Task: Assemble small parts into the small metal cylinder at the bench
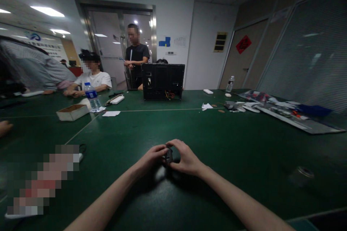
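Note:
Just above the green tabletop (130, 130), a small dark object (169, 156) sits between my two hands near the middle of the view. My left hand (153, 158) closes on its left side, with the fingertips at its upper edge. Thumb and fingers of my right hand (187, 158) curve round it from the right, gripping it at top and bottom. The object looks black and blocky, but its kind is too small and dim to make out. Part of it is hidden by my fingers.
A metal can (302, 176) stands at the right. Farther back are a black computer case (162, 81), a water bottle (92, 97), an open box (72, 112) and a cluttered board (292, 115). People sit and stand beyond the table; another person's hand (4, 128) shows at the left edge.

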`<state>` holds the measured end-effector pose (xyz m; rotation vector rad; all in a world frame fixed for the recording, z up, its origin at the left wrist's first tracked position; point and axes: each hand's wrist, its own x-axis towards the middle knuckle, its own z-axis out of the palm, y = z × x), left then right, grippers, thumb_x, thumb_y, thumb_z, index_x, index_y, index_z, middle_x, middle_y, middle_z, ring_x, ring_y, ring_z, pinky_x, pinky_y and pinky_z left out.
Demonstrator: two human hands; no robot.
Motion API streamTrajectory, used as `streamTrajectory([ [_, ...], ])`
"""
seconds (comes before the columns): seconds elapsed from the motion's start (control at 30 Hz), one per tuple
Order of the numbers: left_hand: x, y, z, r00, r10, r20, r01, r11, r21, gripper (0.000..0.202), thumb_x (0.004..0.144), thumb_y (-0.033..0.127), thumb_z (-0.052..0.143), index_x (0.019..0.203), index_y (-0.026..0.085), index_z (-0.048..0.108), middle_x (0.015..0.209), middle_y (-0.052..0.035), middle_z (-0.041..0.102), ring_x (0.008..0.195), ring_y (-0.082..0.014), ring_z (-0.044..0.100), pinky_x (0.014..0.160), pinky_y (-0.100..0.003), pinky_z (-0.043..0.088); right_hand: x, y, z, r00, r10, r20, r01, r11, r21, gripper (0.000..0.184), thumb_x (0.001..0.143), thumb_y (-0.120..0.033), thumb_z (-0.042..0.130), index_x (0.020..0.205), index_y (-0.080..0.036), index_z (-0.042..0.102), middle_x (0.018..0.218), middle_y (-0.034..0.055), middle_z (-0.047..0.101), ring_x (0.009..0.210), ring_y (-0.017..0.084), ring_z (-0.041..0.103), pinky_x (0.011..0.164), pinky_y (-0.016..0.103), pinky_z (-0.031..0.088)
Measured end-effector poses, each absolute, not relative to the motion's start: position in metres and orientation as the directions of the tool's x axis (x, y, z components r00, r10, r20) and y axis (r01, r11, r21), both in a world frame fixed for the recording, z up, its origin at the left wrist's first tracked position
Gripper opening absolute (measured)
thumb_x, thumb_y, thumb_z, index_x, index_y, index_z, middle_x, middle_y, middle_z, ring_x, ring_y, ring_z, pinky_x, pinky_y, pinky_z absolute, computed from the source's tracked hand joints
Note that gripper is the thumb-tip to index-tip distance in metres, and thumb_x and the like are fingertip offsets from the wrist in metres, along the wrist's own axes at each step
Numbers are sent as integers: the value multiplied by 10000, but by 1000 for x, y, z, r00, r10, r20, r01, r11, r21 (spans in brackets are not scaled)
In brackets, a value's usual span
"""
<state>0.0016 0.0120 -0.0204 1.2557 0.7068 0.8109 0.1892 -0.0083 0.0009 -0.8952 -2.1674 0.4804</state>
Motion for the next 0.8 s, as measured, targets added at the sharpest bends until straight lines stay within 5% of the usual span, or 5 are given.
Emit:
streamTrajectory([
  [0.3,4,10,-9,494,869,-28,69,-8,998,381,704,471,704,821,125,598,758,-16,583,639,-123,523,623,-244,428,188,-9,1,-503,714,487,467,699,-542,452,662,-206,670,1091,-192,528,1054,68,585,972,217,533,856,354,413],
  [0.8,1,10,-15,584,811,-40,-104,124,987,344,766,377,665,978,107,649,902,-75,601,769,-150,539,691,-234,406,189,-7,-1,-506,711,488,475,702,-530,489,649,-188,684,1108,-189,516,1064,66,573,970,215,523,860,347,416],
])
